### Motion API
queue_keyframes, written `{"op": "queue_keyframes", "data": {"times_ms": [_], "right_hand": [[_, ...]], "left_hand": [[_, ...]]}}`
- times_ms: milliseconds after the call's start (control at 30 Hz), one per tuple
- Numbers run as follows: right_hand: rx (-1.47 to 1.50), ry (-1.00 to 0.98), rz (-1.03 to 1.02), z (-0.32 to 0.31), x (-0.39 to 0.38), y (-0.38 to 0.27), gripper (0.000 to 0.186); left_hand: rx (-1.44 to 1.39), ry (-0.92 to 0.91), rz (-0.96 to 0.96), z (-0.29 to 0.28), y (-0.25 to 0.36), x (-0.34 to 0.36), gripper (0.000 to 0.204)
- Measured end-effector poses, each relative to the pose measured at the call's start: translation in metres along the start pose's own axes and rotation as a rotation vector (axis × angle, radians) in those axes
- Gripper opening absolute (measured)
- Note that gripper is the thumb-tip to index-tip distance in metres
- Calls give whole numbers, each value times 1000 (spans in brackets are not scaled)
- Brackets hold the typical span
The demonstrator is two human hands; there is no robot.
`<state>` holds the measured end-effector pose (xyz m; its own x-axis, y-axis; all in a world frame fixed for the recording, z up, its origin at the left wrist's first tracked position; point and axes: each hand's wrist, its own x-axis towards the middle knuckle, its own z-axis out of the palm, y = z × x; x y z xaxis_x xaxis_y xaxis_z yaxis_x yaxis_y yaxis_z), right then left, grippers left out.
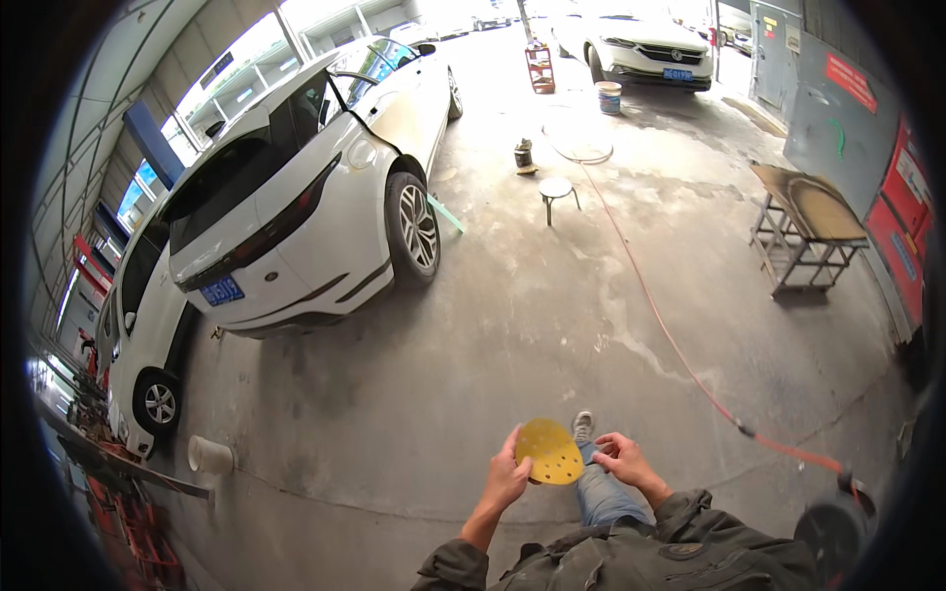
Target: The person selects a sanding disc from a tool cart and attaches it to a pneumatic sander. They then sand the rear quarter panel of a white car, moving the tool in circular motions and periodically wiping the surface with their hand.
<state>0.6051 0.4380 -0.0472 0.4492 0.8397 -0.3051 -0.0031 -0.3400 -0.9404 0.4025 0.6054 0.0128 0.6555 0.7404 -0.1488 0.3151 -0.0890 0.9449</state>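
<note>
My left hand (507,475) grips a round yellow sanding disc (550,451) by its left edge. Small holes dot the disc, which is held up in front of my body. To the right of it, my right hand (631,463) hangs over my jeans-clad leg, apart from the disc. Its fingers are loosely curled, with a small gap to the thumb, and nothing shows between them.
A white car (325,197) stands at the left, a second white car (148,335) beyond it. A red hose (645,286) crosses the floor. Around it are a round stool (555,186), a metal stand (813,236), a white bucket (210,455) and a paint pail (609,98).
</note>
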Motion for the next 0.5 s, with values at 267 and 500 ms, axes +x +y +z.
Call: {"op": "queue_keyframes", "data": {"times_ms": [267,500], "right_hand": [[-521,-302,-774,-39,303,-209,68],[-605,-387,-692,-18,551,-262,40]], "left_hand": [[-337,197,-260,-58,38,296,67],[-721,141,-448,-122,53,519,38]]}}
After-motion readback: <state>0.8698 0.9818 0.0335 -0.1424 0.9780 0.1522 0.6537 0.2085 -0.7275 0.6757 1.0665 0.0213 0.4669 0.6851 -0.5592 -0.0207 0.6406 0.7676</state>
